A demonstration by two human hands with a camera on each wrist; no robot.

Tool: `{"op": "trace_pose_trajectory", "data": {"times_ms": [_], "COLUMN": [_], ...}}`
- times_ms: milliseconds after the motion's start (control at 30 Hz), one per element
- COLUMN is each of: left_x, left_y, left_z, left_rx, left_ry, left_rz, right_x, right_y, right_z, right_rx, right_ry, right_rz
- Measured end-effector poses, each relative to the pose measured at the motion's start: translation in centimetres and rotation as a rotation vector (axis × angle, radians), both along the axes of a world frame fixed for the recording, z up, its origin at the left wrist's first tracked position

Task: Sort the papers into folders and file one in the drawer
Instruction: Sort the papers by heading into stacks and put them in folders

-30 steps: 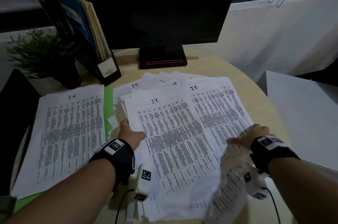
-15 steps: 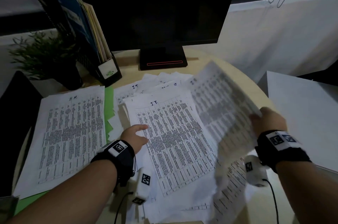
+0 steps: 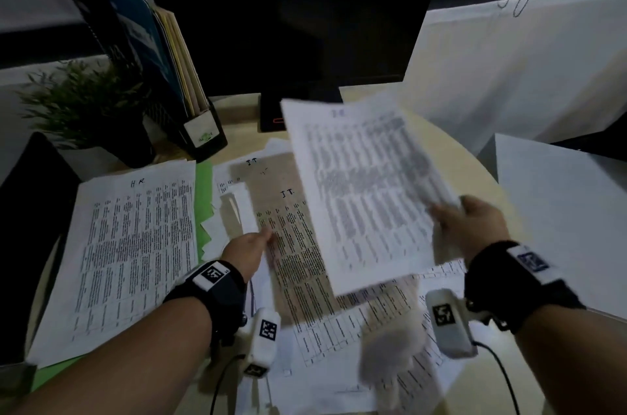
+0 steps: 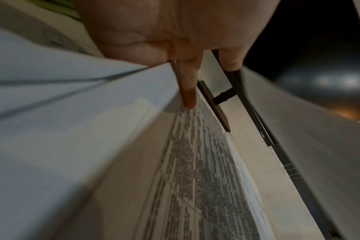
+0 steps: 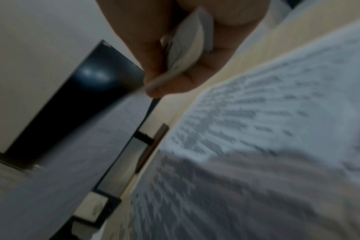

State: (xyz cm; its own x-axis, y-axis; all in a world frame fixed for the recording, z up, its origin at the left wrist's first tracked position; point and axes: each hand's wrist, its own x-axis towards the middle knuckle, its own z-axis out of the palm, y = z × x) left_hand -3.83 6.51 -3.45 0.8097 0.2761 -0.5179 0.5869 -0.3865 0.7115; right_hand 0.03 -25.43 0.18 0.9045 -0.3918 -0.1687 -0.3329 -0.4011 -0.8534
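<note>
Right hand (image 3: 475, 228) grips raised sheet (image 3: 363, 194); left hand (image 3: 247, 245) flat on IT pile (image 3: 295, 265), HR stack (image 3: 135, 245) at 9 o'clock.

Back of counter (image 3: 475, 177) blocked: monitor (image 3: 288, 14) and its base (image 3: 271, 112) stand dead centre, file holder (image 3: 203, 133) and potted plant (image 3: 88, 109) to the left of them. Lifted sheet (image 3: 359, 197), pinched at its edge by right hand (image 3: 471, 228), hangs tilted over the centre-right of the spread papers (image 3: 305, 279) and covers the approach from the right. Left hand (image 3: 246, 246) lies flat on those papers, fingers extended. HR stack (image 3: 135, 251) on the green folder (image 3: 203, 194) takes the left side. Bare counter shows only along the right rim. Dark panel (image 3: 27, 228) closes off the far left edge. White cabinet top (image 3: 559, 228) borders the right.
</note>
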Motion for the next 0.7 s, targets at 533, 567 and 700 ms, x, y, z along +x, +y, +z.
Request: {"op": "trace_pose_trajectory", "data": {"times_ms": [533, 567, 700], "left_x": [0.0, 0.0, 0.0], "left_y": [0.1, 0.1, 0.1], "left_z": [-1.3, -1.5, -2.0], "left_rx": [0.126, 0.142, 0.048], "left_ry": [-0.05, -0.049, -0.09], "left_rz": [-0.001, 0.012, 0.11], "right_x": [-2.7, -2.6, -2.8], "right_y": [-0.2, -0.6, -0.5], "right_z": [-4.2, -4.1, -3.9], "right_rx": [-0.398, -0.389, -0.279], "right_ry": [0.403, 0.388, 0.319], "right_rz": [0.232, 0.215, 0.173]}}
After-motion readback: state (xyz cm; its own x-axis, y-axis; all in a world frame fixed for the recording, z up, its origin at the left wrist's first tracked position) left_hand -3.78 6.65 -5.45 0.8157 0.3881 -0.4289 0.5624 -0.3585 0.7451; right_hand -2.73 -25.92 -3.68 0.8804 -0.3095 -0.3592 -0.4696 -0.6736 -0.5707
